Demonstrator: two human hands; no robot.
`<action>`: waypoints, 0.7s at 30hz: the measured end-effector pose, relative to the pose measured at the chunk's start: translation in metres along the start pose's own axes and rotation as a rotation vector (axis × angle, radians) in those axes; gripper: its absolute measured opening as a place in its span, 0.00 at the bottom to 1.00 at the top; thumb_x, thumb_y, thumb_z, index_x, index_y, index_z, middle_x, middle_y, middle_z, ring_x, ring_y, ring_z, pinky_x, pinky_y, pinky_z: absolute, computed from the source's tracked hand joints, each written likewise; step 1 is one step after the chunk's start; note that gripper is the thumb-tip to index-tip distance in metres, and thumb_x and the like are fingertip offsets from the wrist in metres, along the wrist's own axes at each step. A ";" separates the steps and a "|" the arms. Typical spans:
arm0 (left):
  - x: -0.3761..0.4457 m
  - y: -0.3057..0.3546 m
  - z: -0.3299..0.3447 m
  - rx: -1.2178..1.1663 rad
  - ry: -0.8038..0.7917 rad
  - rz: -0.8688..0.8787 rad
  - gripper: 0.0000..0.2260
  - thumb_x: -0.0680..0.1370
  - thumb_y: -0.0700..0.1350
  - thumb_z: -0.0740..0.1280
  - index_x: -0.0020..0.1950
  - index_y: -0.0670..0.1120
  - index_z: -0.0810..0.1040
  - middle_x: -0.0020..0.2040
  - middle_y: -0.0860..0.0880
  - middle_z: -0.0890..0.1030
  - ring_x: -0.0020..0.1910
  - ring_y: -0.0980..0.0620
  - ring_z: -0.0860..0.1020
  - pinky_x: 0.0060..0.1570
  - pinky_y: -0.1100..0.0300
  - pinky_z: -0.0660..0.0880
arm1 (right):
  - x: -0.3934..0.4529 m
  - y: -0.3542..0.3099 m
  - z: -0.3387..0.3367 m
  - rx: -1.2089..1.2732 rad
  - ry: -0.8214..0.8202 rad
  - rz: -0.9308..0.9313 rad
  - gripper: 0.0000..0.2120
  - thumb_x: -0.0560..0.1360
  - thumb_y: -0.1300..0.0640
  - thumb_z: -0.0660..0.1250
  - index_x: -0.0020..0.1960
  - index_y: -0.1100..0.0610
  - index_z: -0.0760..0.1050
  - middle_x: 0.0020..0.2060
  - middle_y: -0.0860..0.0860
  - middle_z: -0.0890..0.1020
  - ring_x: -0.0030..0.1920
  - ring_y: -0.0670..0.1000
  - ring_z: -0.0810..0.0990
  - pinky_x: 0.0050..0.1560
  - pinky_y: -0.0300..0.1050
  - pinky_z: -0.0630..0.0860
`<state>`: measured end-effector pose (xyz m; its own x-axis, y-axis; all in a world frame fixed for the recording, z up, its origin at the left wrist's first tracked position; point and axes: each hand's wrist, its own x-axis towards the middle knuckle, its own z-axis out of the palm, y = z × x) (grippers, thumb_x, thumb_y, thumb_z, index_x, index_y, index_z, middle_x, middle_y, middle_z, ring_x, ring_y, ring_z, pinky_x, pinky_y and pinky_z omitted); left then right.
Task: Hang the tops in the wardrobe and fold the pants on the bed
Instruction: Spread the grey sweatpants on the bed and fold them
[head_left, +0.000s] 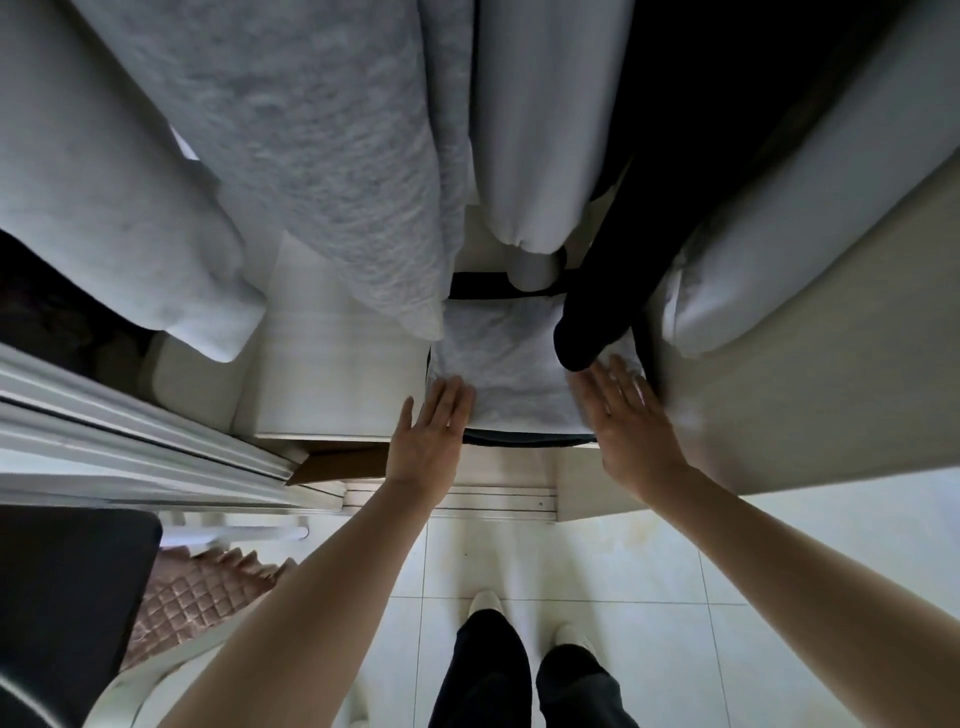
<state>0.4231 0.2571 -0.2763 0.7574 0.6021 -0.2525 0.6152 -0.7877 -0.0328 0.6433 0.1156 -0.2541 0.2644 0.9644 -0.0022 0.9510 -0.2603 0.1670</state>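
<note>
**Reaching into the wardrobe with both hands flat**

Leaning at the open wardrobe (810, 395), the person looks down past hanging tops: a textured grey top (322, 166) at eleven o'clock, a pale top (540, 130) at twelve, a black top (670, 156) at one, its sleeve end (582, 343) dangling low; beneath them, just above centre, lies a pale folded cloth (514, 374) on a dark-edged box or bag, though which cannot be told. The left hand (428, 434) has straight, slightly spread fingers whose tips touch the cloth's seven o'clock corner; the right hand (628, 415) lies likewise flat at its five o'clock corner, just beside the sleeve end; neither grasps anything. No pants or bed can be made out. By the look of it, the hanging step is in hand or near done; next likely calls for withdrawing both hands and turning to fetch another garment.
</note>
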 end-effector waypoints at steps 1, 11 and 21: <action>-0.001 0.003 -0.002 -0.006 -0.017 -0.021 0.36 0.80 0.39 0.58 0.79 0.47 0.37 0.80 0.47 0.38 0.79 0.47 0.40 0.77 0.47 0.48 | -0.002 -0.002 -0.004 0.018 -0.011 0.002 0.30 0.70 0.64 0.54 0.72 0.63 0.67 0.70 0.60 0.70 0.71 0.63 0.66 0.69 0.61 0.64; -0.055 0.032 -0.025 -0.187 -0.015 -0.210 0.31 0.80 0.41 0.60 0.80 0.46 0.49 0.79 0.47 0.56 0.78 0.45 0.56 0.73 0.53 0.62 | -0.031 -0.030 -0.034 0.143 -0.180 -0.166 0.38 0.57 0.61 0.78 0.65 0.67 0.73 0.59 0.60 0.79 0.62 0.64 0.76 0.58 0.57 0.77; -0.170 0.141 -0.041 -0.584 0.277 -0.776 0.18 0.82 0.46 0.59 0.73 0.50 0.69 0.58 0.50 0.82 0.59 0.49 0.77 0.58 0.55 0.74 | -0.079 -0.037 -0.078 0.272 -0.112 -0.627 0.25 0.76 0.57 0.66 0.71 0.62 0.67 0.62 0.59 0.77 0.67 0.61 0.72 0.66 0.55 0.70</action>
<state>0.3896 0.0488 -0.1986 0.0811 0.9887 -0.1264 0.9139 -0.0232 0.4052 0.5746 0.0524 -0.1837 -0.3471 0.9299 -0.1217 0.9323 0.3281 -0.1523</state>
